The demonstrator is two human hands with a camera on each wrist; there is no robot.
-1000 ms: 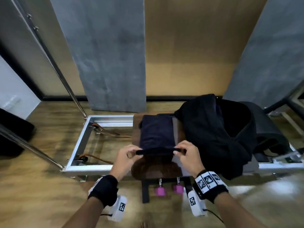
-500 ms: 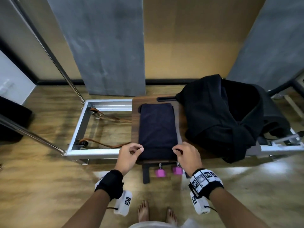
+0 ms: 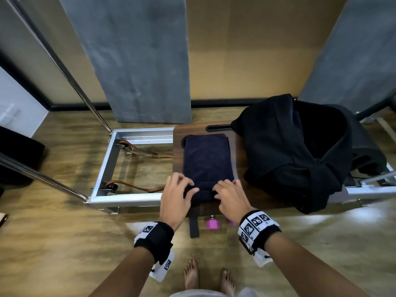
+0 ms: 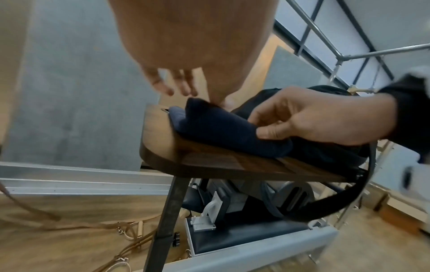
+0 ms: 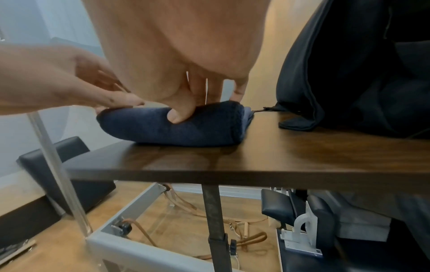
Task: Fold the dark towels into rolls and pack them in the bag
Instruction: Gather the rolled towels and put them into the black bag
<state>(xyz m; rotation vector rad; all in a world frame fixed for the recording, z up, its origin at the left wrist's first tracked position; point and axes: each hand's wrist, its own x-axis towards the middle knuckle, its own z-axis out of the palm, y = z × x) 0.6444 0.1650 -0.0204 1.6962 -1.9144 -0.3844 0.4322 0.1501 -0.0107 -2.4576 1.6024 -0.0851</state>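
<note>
Towel roll under both hands' fingers

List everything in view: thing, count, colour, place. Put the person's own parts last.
towel: one, dark navy, folded flat on the table, near end starting to roll
bag: one, black, open, on the table right of the towel
table: one, dark brown wood, on a black post
metal frame: one, silver, on the floor left of the table
straps: two, tan, inside the frame
weights: two, pink, hanging under the table's near edge
poles: two, steel, slanting at left
floor: wood-look
left hand: on the towel's near left corner, thumb on the fold
right hand: gripping the towel's near right end
feet: two, bare, bottom centre
</note>
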